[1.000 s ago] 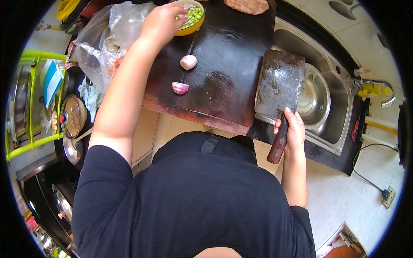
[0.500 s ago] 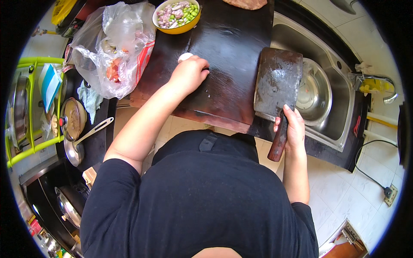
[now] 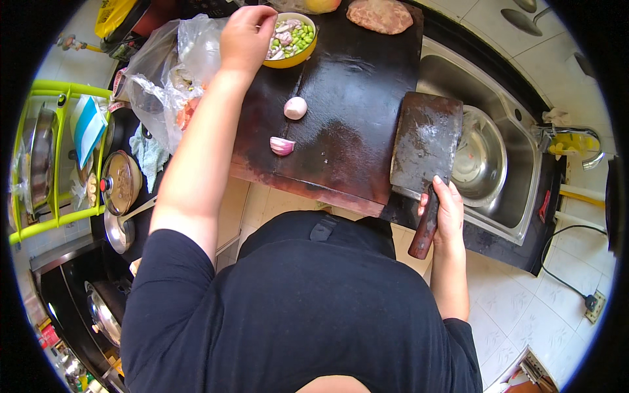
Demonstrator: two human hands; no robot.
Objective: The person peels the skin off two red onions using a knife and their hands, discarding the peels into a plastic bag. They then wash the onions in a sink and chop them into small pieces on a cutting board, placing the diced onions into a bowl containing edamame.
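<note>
My right hand (image 3: 447, 208) grips the dark wooden handle of a cleaver (image 3: 427, 141). Its broad blade spans the board's right edge and the sink's near side. My left hand (image 3: 246, 40) is raised beside the yellow bowl (image 3: 284, 63), fingers curled together; whatever they may hold is hidden. In the bowl are chopped pinkish shallots and green beans (image 3: 299, 38). On the dark cutting board (image 3: 347, 118) lie a pale round peeled shallot (image 3: 295, 108) and, nearer me, a purple-streaked shallot piece (image 3: 282, 146).
A clear plastic bag (image 3: 154, 85) with scraps sits left of the board, partly behind my left arm. Raw meat (image 3: 379, 16) lies at the board's far edge. To the right, a steel sink (image 3: 524, 196) holds a metal basin (image 3: 493, 150). A green rack (image 3: 56, 223) stands at left.
My left hand has left the board and moved up and away to the bowl's left side. The two shallot pieces it covered now show. My right hand keeps the cleaver in nearly the same place.
</note>
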